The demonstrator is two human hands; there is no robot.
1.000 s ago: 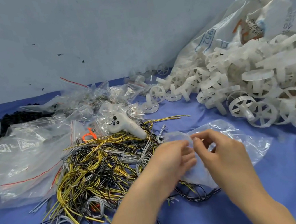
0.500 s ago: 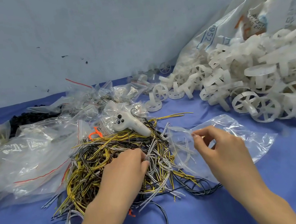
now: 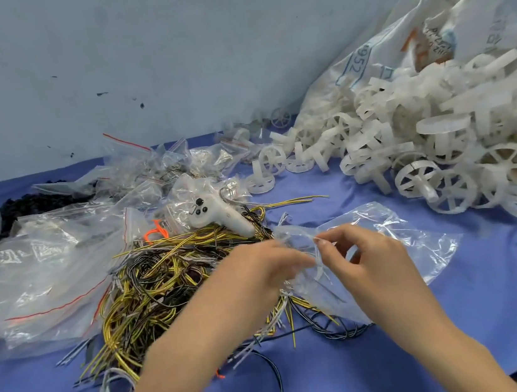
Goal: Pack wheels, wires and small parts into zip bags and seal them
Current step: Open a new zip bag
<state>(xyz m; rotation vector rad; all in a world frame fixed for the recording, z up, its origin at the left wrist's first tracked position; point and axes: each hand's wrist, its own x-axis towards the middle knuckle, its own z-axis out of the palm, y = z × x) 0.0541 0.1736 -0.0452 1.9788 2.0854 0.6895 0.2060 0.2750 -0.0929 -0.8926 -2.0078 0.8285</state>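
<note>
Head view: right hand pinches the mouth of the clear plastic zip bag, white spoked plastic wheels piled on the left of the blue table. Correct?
No. In the head view the white spoked plastic wheels are piled on the right of the blue table. The right hand does pinch the clear plastic zip bag at its mouth.

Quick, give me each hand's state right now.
Left hand: blurred, at the bag's mouth; grip cannot be told.
Right hand: pinching the clear zip bag.

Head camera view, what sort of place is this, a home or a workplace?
Probably a small workshop packing bench: a bulk sack spills white plastic wheels, a heap of cut wires lies loose, and filled zip bags pile on the blue cloth.
</note>
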